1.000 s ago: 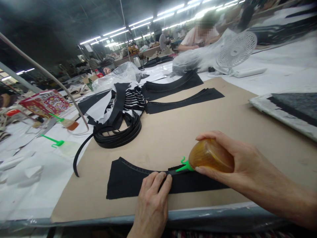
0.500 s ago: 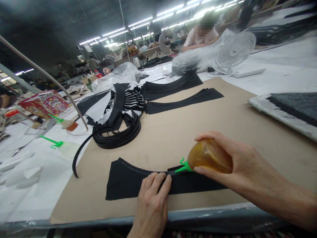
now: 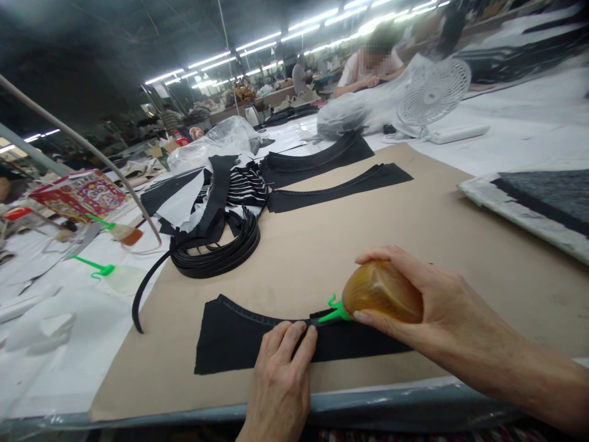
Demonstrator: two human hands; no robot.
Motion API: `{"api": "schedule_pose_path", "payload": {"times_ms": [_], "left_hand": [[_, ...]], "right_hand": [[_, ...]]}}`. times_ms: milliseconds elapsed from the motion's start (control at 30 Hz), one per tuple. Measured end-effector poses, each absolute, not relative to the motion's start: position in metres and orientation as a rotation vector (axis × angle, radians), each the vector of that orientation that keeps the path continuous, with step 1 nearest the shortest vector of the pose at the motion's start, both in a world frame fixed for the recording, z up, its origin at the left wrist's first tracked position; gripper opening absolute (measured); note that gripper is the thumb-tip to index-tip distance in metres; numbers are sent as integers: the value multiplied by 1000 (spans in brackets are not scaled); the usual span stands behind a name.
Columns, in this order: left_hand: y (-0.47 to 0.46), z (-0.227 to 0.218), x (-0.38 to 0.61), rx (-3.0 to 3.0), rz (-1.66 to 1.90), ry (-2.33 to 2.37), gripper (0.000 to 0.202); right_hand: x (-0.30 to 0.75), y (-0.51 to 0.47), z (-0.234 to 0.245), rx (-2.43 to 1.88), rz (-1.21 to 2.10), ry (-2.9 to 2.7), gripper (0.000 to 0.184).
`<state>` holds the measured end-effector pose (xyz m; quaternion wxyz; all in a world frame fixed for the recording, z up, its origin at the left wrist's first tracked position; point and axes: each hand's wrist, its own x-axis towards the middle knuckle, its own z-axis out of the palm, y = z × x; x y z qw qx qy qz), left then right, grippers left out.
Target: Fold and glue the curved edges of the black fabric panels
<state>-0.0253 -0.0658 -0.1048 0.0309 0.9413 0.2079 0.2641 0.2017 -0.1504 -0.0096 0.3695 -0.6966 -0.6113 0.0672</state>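
A curved black piece of material (image 3: 230, 344) lies flat near the table's front edge. The fingertips of my left hand (image 3: 281, 374) rest on its curved upper edge, stretched out and pressing down, holding nothing. My right hand (image 3: 442, 313) is wrapped round a squeeze bottle (image 3: 381, 291) of amber liquid, tilted nearly on its side. Its green nozzle (image 3: 335, 313) points left, the tip at the curved edge just right of my left fingers. I cannot tell whether liquid is coming out. The right end of the black piece is hidden behind my right hand.
Brown paper (image 3: 304, 258) covers the work area. A coil of black strip (image 3: 216, 255) and more black pieces (image 3: 340, 184) lie beyond. Two green-nozzled bottles are left, one clear (image 3: 122, 276). A grey-topped board (image 3: 547, 196), a fan (image 3: 432, 95) and a co-worker (image 3: 370, 67) are farther off.
My right hand and the bottle have shifted slightly left along the curved edge, bringing the nozzle tip closer to my left fingers. My left hand has barely moved.
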Motion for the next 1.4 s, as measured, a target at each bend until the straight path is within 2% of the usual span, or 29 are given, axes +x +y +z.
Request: {"api": "schedule_pose_path", "payload": {"times_ms": [767,1067,1400], "left_hand": [[-65,-103,-25,2921,855,621,36],[-62,-111,-32,2961,725,591,41],[-61,-110,-31,2974,731,592,41]], "right_hand": [[206,-155,-13,-1805,176,-1552,39],[200,-152,-11,-1756,195,-1561,39],[205,-156,-9,-1782,162,-1520,39]]}}
